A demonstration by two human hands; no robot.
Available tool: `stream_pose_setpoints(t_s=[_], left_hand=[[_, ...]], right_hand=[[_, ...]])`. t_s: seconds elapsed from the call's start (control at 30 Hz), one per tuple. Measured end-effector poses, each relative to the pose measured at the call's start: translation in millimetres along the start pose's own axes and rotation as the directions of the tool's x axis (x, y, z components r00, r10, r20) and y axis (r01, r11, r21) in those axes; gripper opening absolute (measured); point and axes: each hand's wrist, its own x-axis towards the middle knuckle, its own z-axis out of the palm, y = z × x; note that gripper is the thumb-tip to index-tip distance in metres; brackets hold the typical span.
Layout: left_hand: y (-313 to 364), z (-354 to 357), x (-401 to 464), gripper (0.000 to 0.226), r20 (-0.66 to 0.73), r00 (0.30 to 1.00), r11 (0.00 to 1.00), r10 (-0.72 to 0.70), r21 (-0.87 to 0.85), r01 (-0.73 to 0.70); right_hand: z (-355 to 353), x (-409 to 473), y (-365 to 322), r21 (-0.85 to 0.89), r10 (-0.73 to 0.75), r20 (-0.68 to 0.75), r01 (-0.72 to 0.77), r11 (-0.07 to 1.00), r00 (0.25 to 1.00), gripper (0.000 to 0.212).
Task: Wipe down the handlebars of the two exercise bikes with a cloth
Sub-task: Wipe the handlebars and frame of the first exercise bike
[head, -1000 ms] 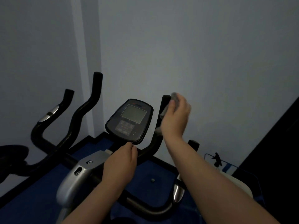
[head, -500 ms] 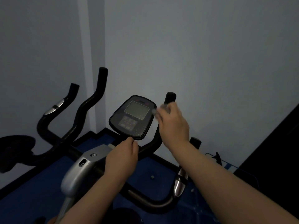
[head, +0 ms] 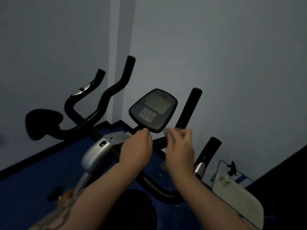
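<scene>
An exercise bike stands in front of me with black handlebars and a console with a grey screen. My right hand holds a small grey cloth at the base of the right upright bar, just under the console; the hand is motion-blurred. My left hand is closed on the centre crossbar next to the silver stem housing. A lower right grip with a silver sensor stands beside my right wrist.
The bike's left handlebars rise near the wall corner, with a black pad at far left. A white object in a wire frame sits at lower right. The floor is blue; grey walls stand close behind.
My right hand has slid with the cloth down the right upright bar, from its top end to its base by the console. My left hand stays on the crossbar.
</scene>
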Motion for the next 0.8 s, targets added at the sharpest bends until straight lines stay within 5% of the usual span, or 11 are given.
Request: stream_pose_setpoints(t_s=[0.13, 0.3, 0.37, 0.6, 0.73, 0.8], left_hand=[[-6.9, -8.5, -13.4, 0.020, 0.013, 0.997, 0.990, -0.076, -0.117, 0.077], [-12.9, -19.4, -34.5, 0.021, -0.001, 0.993, 0.982, -0.116, -0.153, 0.115], [-13.0, -22.2, -44.5, 0.018, -0.005, 0.993, 0.972, -0.115, -0.208, 0.112], [-21.7, -35.4, -98.0, 0.018, -0.162, 0.960, 0.960, -0.227, -0.203, 0.192], [-18.6, -28.6, -111.8, 0.021, -0.251, 0.879, 0.883, -0.405, -0.358, 0.304], [-16.9, -27.0, -114.3, 0.022, -0.278, 0.848, 0.851, -0.451, -0.420, 0.315]], right_hand=[[9.9, -15.0, -13.8, 0.102, -0.137, 0.207, 0.118, 0.988, 0.969, 0.026], [-16.3, 31.3, 9.0, -0.039, 0.009, 0.017, -0.008, 0.999, 1.000, 0.027], [-4.6, 10.6, 5.0, -0.036, -0.041, 0.035, 0.042, 0.998, 0.999, 0.026], [10.1, -12.1, -22.7, 0.152, -0.291, 0.403, 0.250, 0.956, 0.868, 0.027], [-11.2, 23.0, -0.8, -0.039, -0.159, 0.214, 0.171, 0.984, 0.964, 0.027], [-3.9, 5.6, -9.3, -0.029, -0.112, 0.234, 0.122, 0.992, 0.966, 0.028]])
